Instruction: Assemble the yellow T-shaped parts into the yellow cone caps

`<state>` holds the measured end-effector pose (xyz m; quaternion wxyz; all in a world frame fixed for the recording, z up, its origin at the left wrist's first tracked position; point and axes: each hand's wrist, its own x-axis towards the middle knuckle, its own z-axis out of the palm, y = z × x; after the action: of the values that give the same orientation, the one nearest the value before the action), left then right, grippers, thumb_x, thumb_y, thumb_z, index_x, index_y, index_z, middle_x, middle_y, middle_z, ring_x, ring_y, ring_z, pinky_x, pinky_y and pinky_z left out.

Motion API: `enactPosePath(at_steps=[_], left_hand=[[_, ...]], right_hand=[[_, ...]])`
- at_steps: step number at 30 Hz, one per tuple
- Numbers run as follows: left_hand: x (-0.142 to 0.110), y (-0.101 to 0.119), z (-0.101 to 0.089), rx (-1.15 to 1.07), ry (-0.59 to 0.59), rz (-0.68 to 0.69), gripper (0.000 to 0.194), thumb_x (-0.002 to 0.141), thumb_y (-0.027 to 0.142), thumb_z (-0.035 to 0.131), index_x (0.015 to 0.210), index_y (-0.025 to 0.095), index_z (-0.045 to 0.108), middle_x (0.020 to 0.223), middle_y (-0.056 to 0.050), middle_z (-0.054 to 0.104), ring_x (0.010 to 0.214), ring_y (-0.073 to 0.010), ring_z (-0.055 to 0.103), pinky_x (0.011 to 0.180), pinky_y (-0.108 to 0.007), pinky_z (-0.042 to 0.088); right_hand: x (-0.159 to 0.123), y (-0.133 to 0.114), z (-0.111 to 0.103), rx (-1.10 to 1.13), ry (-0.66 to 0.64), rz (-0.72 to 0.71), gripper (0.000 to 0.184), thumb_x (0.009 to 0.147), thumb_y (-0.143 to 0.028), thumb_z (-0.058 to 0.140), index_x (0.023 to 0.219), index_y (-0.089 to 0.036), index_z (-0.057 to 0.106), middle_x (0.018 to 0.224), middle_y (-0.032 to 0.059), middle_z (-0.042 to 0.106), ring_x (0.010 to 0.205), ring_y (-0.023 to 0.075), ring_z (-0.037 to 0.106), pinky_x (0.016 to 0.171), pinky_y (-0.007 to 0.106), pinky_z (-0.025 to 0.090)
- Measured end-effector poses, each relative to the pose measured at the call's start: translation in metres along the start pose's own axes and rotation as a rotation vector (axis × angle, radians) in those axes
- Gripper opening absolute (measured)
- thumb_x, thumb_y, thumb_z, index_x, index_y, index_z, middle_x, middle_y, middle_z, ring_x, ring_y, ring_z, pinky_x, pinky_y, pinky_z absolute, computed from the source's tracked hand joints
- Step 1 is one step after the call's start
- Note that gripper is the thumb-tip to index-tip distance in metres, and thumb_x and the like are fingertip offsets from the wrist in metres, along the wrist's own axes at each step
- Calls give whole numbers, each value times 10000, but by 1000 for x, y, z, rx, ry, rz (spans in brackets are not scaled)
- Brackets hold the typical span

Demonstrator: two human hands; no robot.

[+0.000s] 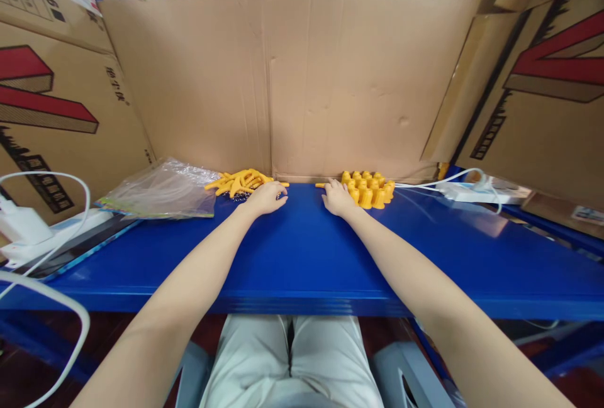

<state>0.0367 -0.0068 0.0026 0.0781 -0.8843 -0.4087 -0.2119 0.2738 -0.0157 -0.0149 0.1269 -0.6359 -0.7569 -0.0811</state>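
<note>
At the back of the blue table, my left hand [268, 198] reaches the right side of a pile of yellow branched plastic pieces [240, 180]. Its fingers are bent but apart; a yellow tip shows just behind them. Small dark metallic parts [241, 196] lie under and in front of the pile. My right hand [336, 197] rests palm down against the left side of several upright yellow bottle-shaped plastic pieces [370, 191], fingers spread. A thin yellow end [320, 185] pokes out left of this hand; whether the fingers touch it is hidden.
Clear plastic bags [160, 191] lie left of the pile. A cardboard panel [330, 81] closes off the back, with boxes [51, 100] at both sides. White power strips [486, 191] with cables sit at the right and left. A dark flat device [80, 248] lies at left.
</note>
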Motion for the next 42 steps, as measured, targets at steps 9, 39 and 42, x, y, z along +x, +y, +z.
enactPosePath(at_steps=[9,39,42], left_hand=[[0,4,-1,-8,-17,-23,235,833,274,508,903,183,713,1021,-92,728,959,-222,658,900,-352,505],[-9,-2,2,119,-198,-275,385,811,176,478,1158,245,628,1382,-106,546,1295,-318,456,1022,-586,373],[-8,1,2,144,-230,-286,383,820,172,444,1148,242,629,1404,-110,522,1329,-317,417,1044,-641,312]], right_hand=[[-6,-10,-14,-210,-176,-20,476,836,-24,342,1215,-65,628,1275,240,577,1210,357,536,1124,606,25],[-2,8,-24,-178,154,51,342,872,-73,414,1117,-126,648,1172,190,600,1233,353,445,1073,678,8],[-5,10,-44,-70,184,155,262,866,-145,517,1087,-103,650,1156,212,574,1157,346,503,1051,658,171]])
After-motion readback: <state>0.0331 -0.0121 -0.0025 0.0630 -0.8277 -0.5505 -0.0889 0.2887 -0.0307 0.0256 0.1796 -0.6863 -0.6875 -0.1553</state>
